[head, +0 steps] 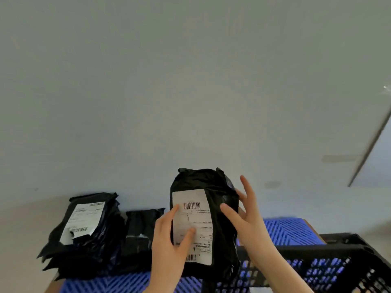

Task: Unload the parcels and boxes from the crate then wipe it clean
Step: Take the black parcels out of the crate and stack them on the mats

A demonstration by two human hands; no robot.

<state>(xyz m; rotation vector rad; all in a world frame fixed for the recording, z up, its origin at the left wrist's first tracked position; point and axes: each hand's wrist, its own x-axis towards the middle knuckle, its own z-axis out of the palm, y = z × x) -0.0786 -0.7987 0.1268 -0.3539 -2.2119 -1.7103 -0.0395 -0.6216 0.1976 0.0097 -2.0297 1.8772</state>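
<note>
Head view. Upright parcel [220, 208], a black poly bag with a white shipping label [193, 226] on its front face, stands on end at centre frame, between both hands. Barcodes are visible at the top and bottom of the label; the text is too small to read.

Left hand [169, 248] grips the parcel's left edge. Its forefinger and thumb lie on the label, and the other fingers are out of sight. Right hand [247, 220] grips the parcel's right side. The thumb lies across the black front and the fingers are spread along and behind the edge, with one finger raised clear of the bag. The parcel thus sits directly between the two grips, its label turned to the camera.

The parcel's lower end overlaps the near-left rim of the black lattice crate [317, 256], lower right. Cannot tell whether it touches the rim or is held just above it.

The crate sits on a blue slatted surface [283, 229].

Stack of parcels [84, 240], also black bags, lies at left on the same surface, well apart from the crate. The top one has a white label facing up. Small parcel [141, 231], black, lies just beside the stack, between it and the left hand.

A plain pale wall [190, 81] fills the upper frame.
</note>
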